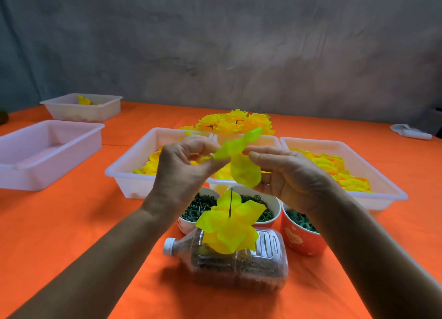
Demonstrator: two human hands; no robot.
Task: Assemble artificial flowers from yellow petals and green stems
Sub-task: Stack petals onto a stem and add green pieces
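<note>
Left hand [181, 165] and right hand [284, 172] both pinch a thin, floppy petal [239, 161]; weightless, creases easily, best held near its center hole.

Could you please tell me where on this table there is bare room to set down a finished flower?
Bare orange cloth lies left of the bottle, in front of the empty tray, and between that tray and the petal tray. The near right corner, right of the red cup, is also free. The centre is crowded: trays, cups and the bottle stand close together beneath both hands.
</note>
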